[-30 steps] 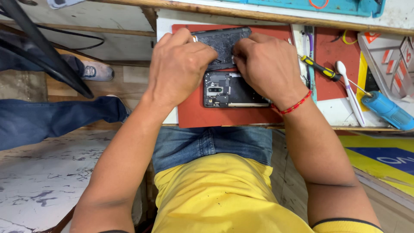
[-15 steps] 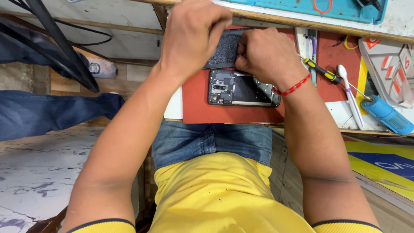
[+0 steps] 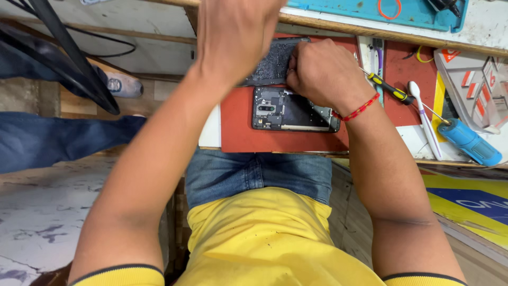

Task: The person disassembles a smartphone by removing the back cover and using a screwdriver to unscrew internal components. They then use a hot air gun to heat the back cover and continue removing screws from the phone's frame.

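While the opened phone (image 3: 293,110) lies flat on the red mat (image 3: 248,137) at the centre of the frame, its dark insides and camera block facing up, both hands work just above it. The right hand (image 3: 323,71) is curled into a loose fist, knuckles up, and rests on the right end of a dark grey textured panel (image 3: 272,63) that lies on the mat just above the phone; whether its fingers pinch the panel cannot be told. The left hand (image 3: 238,32) is raised at the upper centre of the frame, blurred, covering the panel's left end; how far its fingers are spread, or whether it holds anything, cannot be told. A red thread band (image 3: 360,110) circles the right wrist. To the right of that hand, a screwdriver with a black and yellow handle (image 3: 390,90) lies slanted on the mat, and further right a white plastic tool (image 3: 423,119) and a blue-handled tool (image 3: 468,142) lie on the desk (image 3: 418,139). A teal mat (image 3: 370,10) runs along the upper right of the frame. A shoe (image 3: 121,85) on the floor shows at the upper left.
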